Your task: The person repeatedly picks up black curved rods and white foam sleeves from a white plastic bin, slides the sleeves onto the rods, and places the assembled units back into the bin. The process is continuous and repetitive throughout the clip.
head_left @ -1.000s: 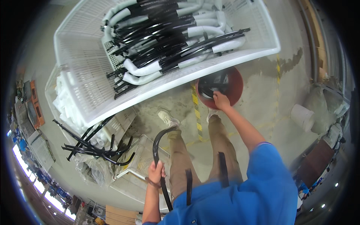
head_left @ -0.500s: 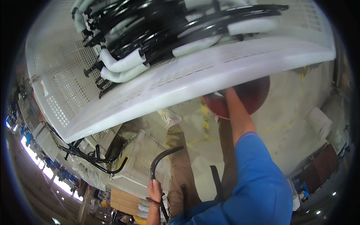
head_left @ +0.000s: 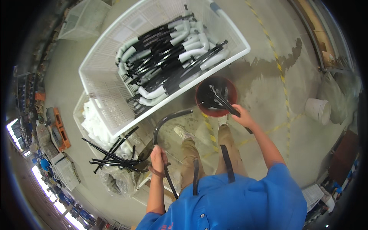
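Observation:
My left hand [head_left: 158, 159] is closed around a bent black tube [head_left: 163, 122], whose curved end points up and to the right. My right hand [head_left: 243, 117] grips a dark, straight, sleeve-like piece [head_left: 227, 105]; its exact kind is unclear. That piece slants over a red bucket [head_left: 235, 92] with a dark interior, where something pale and wet-looking shows. Beyond the hands, a large white basket [head_left: 168, 106] holds several black bent tubes [head_left: 153, 73], many with white wrapping [head_left: 151, 93] on their ends.
More black tubes [head_left: 115, 159] lie crossed at the left, above a clear plastic bag [head_left: 117, 180] and near white material [head_left: 97, 124]. A white bucket [head_left: 318, 111] stands at the right. Yellow-black tape [head_left: 281, 73] marks the floor, which has a dark wet patch [head_left: 264, 65].
My right hand, earlier down inside the red bucket, has risen to its near rim with the dark piece in it. The left hand keeps its tube. The view has shifted, showing the whole basket.

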Available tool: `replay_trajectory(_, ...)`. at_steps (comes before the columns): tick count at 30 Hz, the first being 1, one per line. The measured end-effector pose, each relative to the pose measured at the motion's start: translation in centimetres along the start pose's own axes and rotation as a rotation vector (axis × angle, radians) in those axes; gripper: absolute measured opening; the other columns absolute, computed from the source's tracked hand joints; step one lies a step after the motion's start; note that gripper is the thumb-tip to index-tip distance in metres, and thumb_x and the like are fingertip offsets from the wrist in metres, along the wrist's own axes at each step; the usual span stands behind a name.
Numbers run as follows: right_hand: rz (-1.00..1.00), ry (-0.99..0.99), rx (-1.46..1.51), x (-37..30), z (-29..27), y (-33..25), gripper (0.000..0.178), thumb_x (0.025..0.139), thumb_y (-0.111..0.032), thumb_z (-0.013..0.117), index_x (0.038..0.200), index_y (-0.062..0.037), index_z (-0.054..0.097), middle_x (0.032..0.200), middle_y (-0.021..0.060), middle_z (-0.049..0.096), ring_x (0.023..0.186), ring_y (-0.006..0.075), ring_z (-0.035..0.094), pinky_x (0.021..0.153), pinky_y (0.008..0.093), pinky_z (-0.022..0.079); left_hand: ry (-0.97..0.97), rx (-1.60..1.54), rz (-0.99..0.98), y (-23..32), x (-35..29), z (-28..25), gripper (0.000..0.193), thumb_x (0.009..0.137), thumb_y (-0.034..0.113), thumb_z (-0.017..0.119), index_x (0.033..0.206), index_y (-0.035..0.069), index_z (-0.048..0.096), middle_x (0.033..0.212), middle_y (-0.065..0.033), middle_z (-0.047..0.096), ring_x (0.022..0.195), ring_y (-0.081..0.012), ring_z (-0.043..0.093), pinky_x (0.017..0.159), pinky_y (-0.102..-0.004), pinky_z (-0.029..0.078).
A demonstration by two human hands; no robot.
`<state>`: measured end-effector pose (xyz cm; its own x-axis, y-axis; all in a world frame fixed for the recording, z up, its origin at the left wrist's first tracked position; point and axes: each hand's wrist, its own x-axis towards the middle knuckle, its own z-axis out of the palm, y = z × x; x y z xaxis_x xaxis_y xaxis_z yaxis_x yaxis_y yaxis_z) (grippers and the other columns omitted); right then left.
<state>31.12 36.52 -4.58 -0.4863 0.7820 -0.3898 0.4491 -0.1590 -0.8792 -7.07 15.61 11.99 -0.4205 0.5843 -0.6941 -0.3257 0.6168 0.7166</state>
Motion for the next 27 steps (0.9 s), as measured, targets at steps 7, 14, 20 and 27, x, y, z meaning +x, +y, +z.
replay_trajectory(7,-0.29,0.201,-0.372,-7.1,-6.4,-14.1,0.061,0.074,0.001,0.06,0.132,-0.0139,0.049,0.111,0.0105,0.06,0.1,0.0328,0.059,0.086,0.0421,0.045,-0.161,0.014,0.186,12.8,-6.6,2.5,0.05,0.096,0.059,0.048,0.083,0.011,0.049,0.057,0.0025,0.039,0.043,-0.0082,0.035,0.039,-0.0229,0.028)
replay_trajectory(14,-0.549,0.341,-0.336,-8.5,-8.8,-18.4,0.061,0.07,0.006,0.057,0.128,-0.0131,0.057,0.115,0.0057,0.063,0.107,0.0282,0.057,0.096,0.039,0.04,-0.197,0.124,0.325,17.9,-12.8,4.2,0.055,0.097,0.061,0.044,0.074,0.011,0.048,0.052,0.0038,0.036,0.041,-0.0066,0.03,0.039,-0.0239,0.024)
replay_trajectory(20,-0.676,0.377,-0.322,-9.3,-10.1,-19.7,0.061,0.068,0.007,0.056,0.126,-0.0123,0.058,0.117,0.0044,0.064,0.106,0.028,0.059,0.097,0.0388,0.041,-0.208,0.124,0.307,18.1,-14.7,4.9,0.053,0.098,0.057,0.044,0.074,0.01,0.048,0.052,0.0024,0.038,0.041,-0.0069,0.032,0.039,-0.0224,0.024)
replay_trajectory(27,-0.708,0.362,-0.307,-9.5,-10.7,-20.3,0.059,0.067,0.008,0.056,0.123,-0.0117,0.06,0.117,0.0051,0.065,0.106,0.0281,0.059,0.097,0.039,0.042,-0.199,0.054,0.3,17.6,-15.5,4.7,0.052,0.099,0.056,0.044,0.075,0.01,0.05,0.052,0.002,0.037,0.041,-0.0075,0.033,0.039,-0.0225,0.024)
